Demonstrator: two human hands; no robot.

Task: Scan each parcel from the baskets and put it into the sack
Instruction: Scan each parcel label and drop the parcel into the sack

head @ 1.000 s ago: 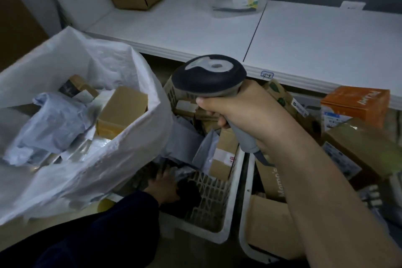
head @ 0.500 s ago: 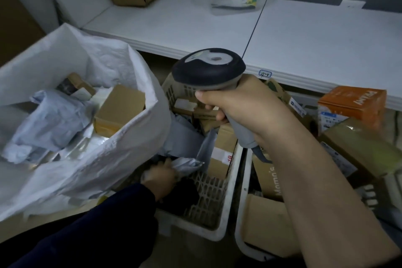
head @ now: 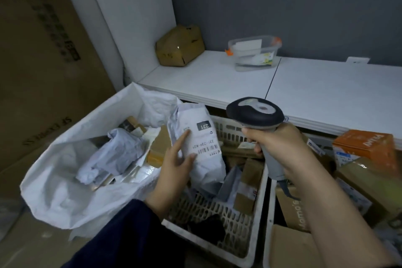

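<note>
My left hand holds a grey plastic mailer parcel upright above the white lattice basket, thumb and forefinger on its label side, where a barcode and "231" show. My right hand grips the handle of a black and grey barcode scanner, whose head sits just right of the parcel. The white sack stands open at the left with several parcels and boxes inside.
A second basket at the right holds cardboard boxes, with an orange box beyond it. A white table behind carries a brown box and a clear plastic tub. A large carton stands at the left.
My left hand has come up out of the basket with the grey mailer and now holds it beside the scanner. The view has tilted upward.
</note>
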